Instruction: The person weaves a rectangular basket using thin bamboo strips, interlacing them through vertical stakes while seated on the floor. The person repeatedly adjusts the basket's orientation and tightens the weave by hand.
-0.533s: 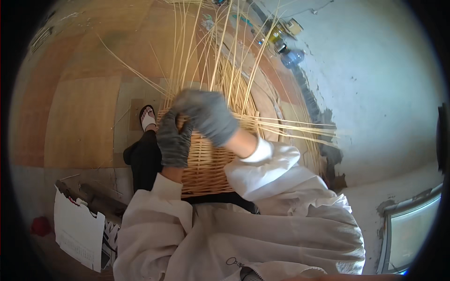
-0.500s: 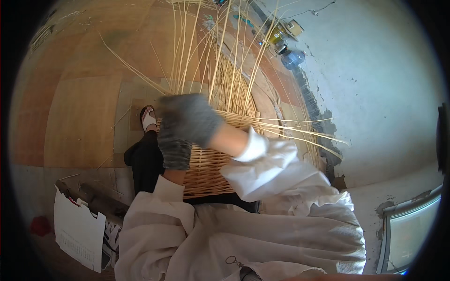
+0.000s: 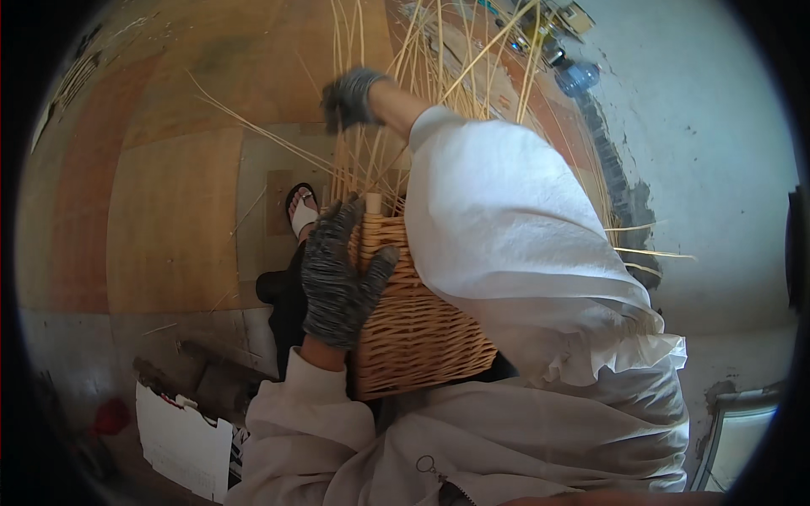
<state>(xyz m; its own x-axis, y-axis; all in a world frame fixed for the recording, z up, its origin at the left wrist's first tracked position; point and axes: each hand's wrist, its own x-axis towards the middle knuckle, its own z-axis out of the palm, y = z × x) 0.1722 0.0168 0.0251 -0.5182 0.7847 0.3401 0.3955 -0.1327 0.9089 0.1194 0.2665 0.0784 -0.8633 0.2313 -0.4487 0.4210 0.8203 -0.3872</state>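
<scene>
A partly woven wicker basket rests against my lap, with long loose rods rising from its far edge. At its left side lies my left hand in a dark grey knit glove, fingers stretched along the edge and thumb apart over the weave. A short pale stake end stands up beside those fingers. Farther out, my right hand, gloved alike and slightly blurred, is closed around a wicker rod among the upright ones. My right sleeve covers the basket's right part.
Paired rods jut out to the left over the tiled floor. Rod ends reach toward the wall at right. A blue plastic bottle stands by that wall. A torn white carton sits at lower left.
My right hand has moved away from my left, out over the upright rods. My left thumb has spread apart over the basket. The whole view has shifted somewhat.
</scene>
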